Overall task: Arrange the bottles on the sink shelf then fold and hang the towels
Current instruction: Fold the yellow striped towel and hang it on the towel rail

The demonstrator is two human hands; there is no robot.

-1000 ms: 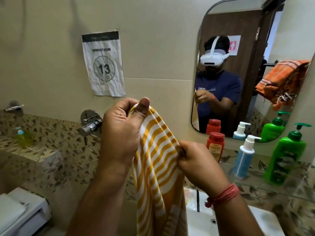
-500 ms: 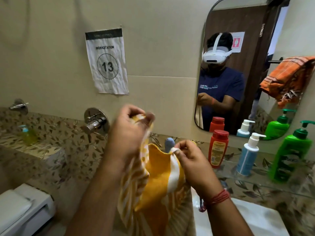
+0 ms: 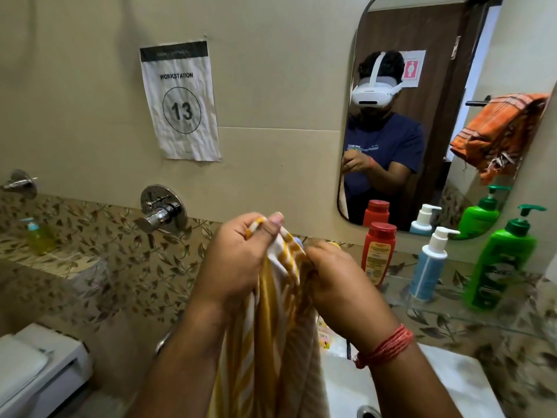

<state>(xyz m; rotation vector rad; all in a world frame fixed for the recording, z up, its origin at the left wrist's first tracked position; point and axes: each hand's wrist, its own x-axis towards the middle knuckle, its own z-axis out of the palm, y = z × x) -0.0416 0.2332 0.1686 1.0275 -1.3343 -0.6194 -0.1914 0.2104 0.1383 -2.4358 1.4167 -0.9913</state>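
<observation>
While hanging straight down in front of the chest, long axis running vertically: yellow-and-white striped towel [image 3: 272, 321], top edge bunched and pointing up toward the wall, lower end running out of view past the bottom of the frame. Pinching that top edge from the left, thumb pressing over curled fingers: left hand [image 3: 238, 260]. Gripping the same bunched edge from the right, fingers curling into the cloth: right hand [image 3: 337, 282], red thread band sitting on its wrist. Nearly touching, the two hands, with only the gathered cloth lying between them.

Standing in a row on the glass shelf [image 3: 452, 309] to the right, upright and apart from one another: red bottle [image 3: 378, 251] nearest the right hand, blue pump bottle [image 3: 429, 267] beside it, green pump bottle [image 3: 501, 260] farthest out. Lying below the towel and right forearm: white sink [image 3: 422, 384]. Projecting from the leaf-patterned tiles left of the hands: chrome tap [image 3: 161, 214]. Opening up between that tap and the left hand: bare stretch of tiled wall. Sitting at lower left: white toilet tank [image 3: 39, 369]. Hanging on the wall above: paper sign [image 3: 180, 101] reading "WORKSTATION 13". Showing in the mirror [image 3: 437, 116]: orange towel [image 3: 497, 131] draping over a bar.
</observation>
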